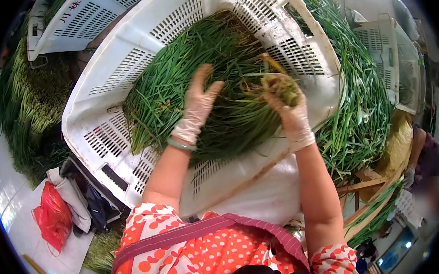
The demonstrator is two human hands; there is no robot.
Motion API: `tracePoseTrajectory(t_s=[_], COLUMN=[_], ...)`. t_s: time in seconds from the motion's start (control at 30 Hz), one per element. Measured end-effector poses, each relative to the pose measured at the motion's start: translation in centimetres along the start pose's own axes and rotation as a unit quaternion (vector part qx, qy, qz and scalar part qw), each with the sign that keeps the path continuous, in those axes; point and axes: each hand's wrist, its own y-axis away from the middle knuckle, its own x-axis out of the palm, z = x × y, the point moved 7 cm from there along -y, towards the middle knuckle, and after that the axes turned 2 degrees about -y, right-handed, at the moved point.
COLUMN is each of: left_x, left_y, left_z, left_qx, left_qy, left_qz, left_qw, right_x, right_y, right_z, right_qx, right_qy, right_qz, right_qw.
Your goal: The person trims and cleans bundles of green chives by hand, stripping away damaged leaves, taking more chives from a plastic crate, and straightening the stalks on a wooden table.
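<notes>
A large white slatted basket [79, 103] lies in front of me with a heap of long green leafy stalks [170, 74] inside. My right hand [290, 107], in a thin pale glove, is closed around the root ends of a bunch of stalks [282, 87]; the green leaves of this bunch trail left over the heap. My left hand [201, 100], gloved too and with a pale green bangle at the wrist, is above the heap with its thumb and fingers apart, holding nothing.
More green stalks [359, 113] are piled along the right. Bundled stalks [38, 93] and another white basket [79, 25] stand at the left. A red bag [53, 215] lies lower left. A co-worker's arm [417, 147] shows at the far right.
</notes>
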Motion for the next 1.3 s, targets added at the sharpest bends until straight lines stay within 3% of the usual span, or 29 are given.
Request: tracePoseTrajectory(t_s=[0.03,0.07,0.1,0.13,0.17,0.2,0.27,0.3,0.37,0.47,0.73,0.83,0.87,1.07,1.13,1.3], left_x=[-3.3,-6.5,-9.7,-12.4,-13.9,-14.9,-13.9,-13.2,-10.1,-6.4,-5.1,-4.9,-4.9,-4.6,-4.5,-4.3], left_y=[0.4,0.4,0.7,1.5,3.0,4.3,6.0,6.7,8.8,12.3,13.5,13.5,13.6,13.4,13.5,13.6], left_z=[0.6,6.4,8.3,12.8,13.5,17.1,13.5,11.7,9.0,8.9,10.5,11.0,11.1,11.0,11.3,11.2], left_qx=[-0.034,-0.026,-0.05,-0.14,-0.243,-0.268,-0.303,-0.304,-0.251,-0.233,-0.22,-0.225,-0.231,-0.239,-0.243,-0.227], left_qy=[-0.1,-0.28,-0.371,-0.473,-0.44,-0.41,-0.42,-0.418,-0.471,-0.57,-0.597,-0.599,-0.599,-0.601,-0.602,-0.61], left_qz=[-0.071,-0.12,-0.101,-0.086,-0.028,0.064,0.138,0.141,0.236,0.341,0.326,0.323,0.318,0.319,0.317,0.298], left_qw=[0.992,0.952,0.922,0.866,0.864,0.87,0.844,0.844,0.812,0.71,0.699,0.697,0.698,0.693,0.691,0.698], right_x=[-1.2,-2.5,-3.1,-3.8,-4.2,-4.3,-4.5,-5.1,-5.7,-6.0,-11.1,-12.0,-11.7,-17.8,-17.8,-21.7], right_y=[0.4,0.8,1.2,1.8,2.2,2.6,3.0,3.0,2.7,2.0,2.7,2.9,3.6,4.7,6.3,12.1], right_z=[0.6,1.0,1.2,1.5,1.7,1.8,2.6,2.2,1.6,1.5,2.8,7.2,8.9,20.4,23.6,29.4], right_qx=[0.002,0.003,0.003,-0.007,-0.018,-0.015,-0.045,-0.036,-0.019,-0.014,-0.007,-0.065,-0.051,-0.184,-0.225,-0.294], right_qy=[0.005,0.01,0.009,0.002,-0.004,-0.005,-0.01,-0.011,-0.013,-0.029,-0.056,-0.019,-0.044,0.045,-0.021,0.004], right_qz=[-0.034,-0.067,-0.067,-0.062,-0.058,-0.06,-0.07,-0.093,-0.099,-0.117,-0.191,-0.2,-0.246,-0.224,-0.151,-0.216], right_qw=[0.999,0.998,0.998,0.998,0.998,0.998,0.996,0.995,0.995,0.993,0.98,0.978,0.967,0.956,0.962,0.931])
